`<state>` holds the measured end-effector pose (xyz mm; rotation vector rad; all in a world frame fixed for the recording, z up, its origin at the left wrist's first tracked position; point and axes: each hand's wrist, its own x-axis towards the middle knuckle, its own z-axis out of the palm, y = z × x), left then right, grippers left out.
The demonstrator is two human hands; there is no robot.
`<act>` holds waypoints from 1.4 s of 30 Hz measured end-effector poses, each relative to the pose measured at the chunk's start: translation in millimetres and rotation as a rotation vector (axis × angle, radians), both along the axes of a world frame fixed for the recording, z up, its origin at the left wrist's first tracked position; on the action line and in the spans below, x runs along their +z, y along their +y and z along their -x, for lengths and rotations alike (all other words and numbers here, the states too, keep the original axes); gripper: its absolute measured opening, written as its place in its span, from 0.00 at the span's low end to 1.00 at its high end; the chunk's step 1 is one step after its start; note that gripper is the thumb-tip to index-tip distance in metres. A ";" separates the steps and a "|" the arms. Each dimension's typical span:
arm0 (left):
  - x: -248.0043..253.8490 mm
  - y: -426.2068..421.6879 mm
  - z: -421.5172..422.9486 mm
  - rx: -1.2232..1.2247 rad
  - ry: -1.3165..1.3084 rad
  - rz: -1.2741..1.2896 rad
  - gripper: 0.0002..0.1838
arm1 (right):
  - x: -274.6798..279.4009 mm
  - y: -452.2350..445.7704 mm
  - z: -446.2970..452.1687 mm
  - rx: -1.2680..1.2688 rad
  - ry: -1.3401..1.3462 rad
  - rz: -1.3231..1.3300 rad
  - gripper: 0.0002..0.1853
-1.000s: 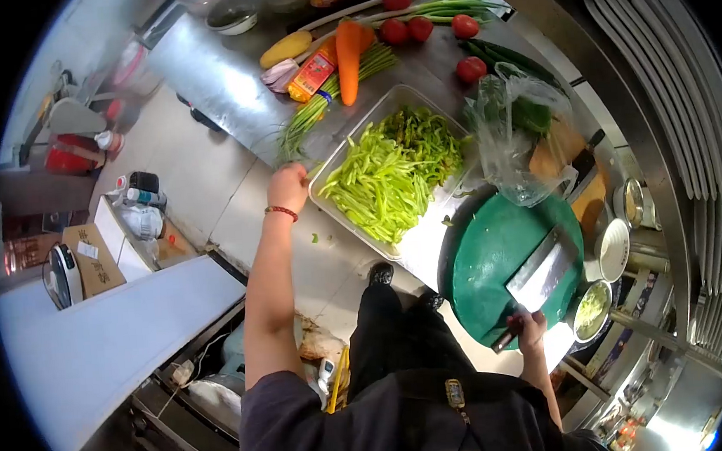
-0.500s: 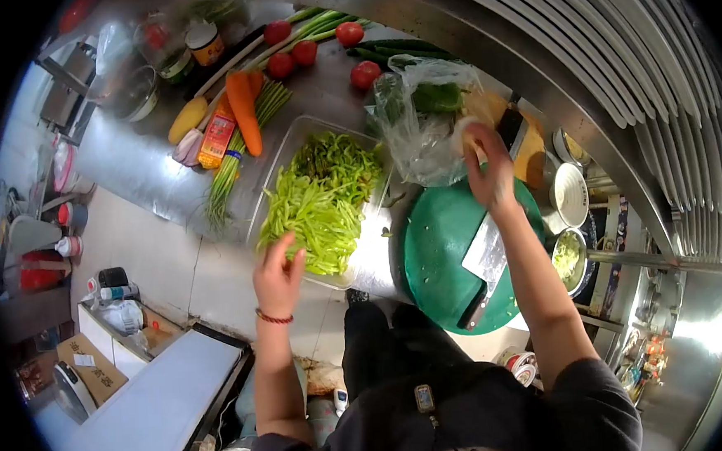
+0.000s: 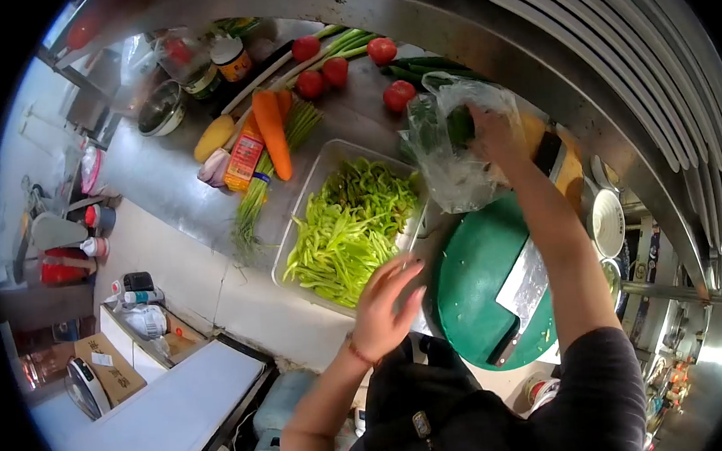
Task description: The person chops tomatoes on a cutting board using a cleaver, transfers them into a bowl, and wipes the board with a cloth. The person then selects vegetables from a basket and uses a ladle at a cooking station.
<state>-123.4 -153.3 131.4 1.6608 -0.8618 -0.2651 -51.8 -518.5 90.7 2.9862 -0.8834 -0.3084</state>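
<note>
My right hand reaches into a clear plastic bag that holds green vegetables. Its fingers are partly hidden by the plastic, so their grip is unclear. My left hand is open and empty, fingers apart, between the clear tray and the round green cutting board. Light-green sliced strips fill much of the tray, with darker strips at its far side. A cleaver lies flat on the board below my right forearm, its dark handle toward me.
Carrots, a bundle of thin green stems, a yellow packet and a potato-like vegetable lie left. Several tomatoes and cucumbers lie behind. Stacked plates overhang on the right; a bowl stands beside the board.
My right hand has gone from the bag's near right edge into the bag. My left hand has moved right, from over the strips to the gap beside the board. The camera view has shifted.
</note>
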 end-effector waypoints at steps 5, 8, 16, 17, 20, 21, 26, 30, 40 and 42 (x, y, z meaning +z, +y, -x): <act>-16.5 -120.8 -59.0 0.086 -0.361 0.044 0.12 | 60.8 -34.5 69.8 0.087 -0.366 -0.682 0.32; -33.3 -172.7 -92.4 0.158 -0.507 -0.270 0.17 | 75.9 -67.0 124.3 0.069 -0.875 -1.301 0.26; -80.1 -234.1 -146.1 0.032 -0.095 -0.878 0.40 | -11.0 -187.2 140.9 0.027 -0.499 0.535 0.21; -84.1 -241.1 -145.8 0.037 -0.099 -0.880 0.40 | -21.4 -186.0 134.6 0.062 -0.454 0.640 0.20; -94.3 -265.9 -149.2 0.342 -0.044 -0.694 0.42 | -34.3 -141.4 100.5 -0.140 -0.413 0.527 0.21; -87.2 -266.7 -153.2 0.348 0.073 -0.587 0.42 | -35.4 -134.6 96.1 -0.186 -0.367 0.362 0.21; -101.0 -229.8 -144.5 0.115 0.513 0.010 0.43 | -27.2 -115.2 94.0 -0.238 -0.284 0.021 0.20; -27.9 -149.5 -83.3 0.062 0.685 0.213 0.41 | -7.0 -97.0 107.4 -0.152 -0.392 -0.142 0.19; -26.2 -96.9 -43.5 0.182 -0.113 -0.117 0.46 | 193.0 86.0 198.4 0.656 -1.542 -0.083 0.12; -3.0 -87.3 -26.3 0.115 0.203 -0.102 0.50 | 220.2 96.3 225.1 0.744 -1.644 -0.534 0.12</act>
